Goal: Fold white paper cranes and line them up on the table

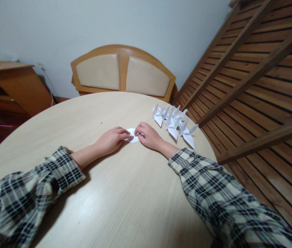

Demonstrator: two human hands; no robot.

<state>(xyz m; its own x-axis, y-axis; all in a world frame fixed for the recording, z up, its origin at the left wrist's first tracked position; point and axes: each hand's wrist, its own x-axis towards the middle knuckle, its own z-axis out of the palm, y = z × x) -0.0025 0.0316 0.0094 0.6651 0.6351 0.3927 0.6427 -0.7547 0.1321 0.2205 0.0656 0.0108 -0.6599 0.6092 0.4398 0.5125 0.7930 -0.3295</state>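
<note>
A small piece of folded white paper (132,138) lies on the round table (125,193), between my two hands. My left hand (111,139) presses on its left side, fingers together and thumb along the near edge. On the opposite side, my right hand (149,135) has its fingers curled down onto the paper, with thumb and fingertips closed at a crease. My fingers cover both ends of the sheet, so its full outline is hidden. Several white paper cranes (172,128) stand grouped to the right of my right hand, near the table's edge.
Beyond the table stands a wooden headboard (122,72) with two cream panels, against a pale wall (146,24). A slatted wooden frame (251,82) rises close along the right side. At the far left is a brown desk (14,82).
</note>
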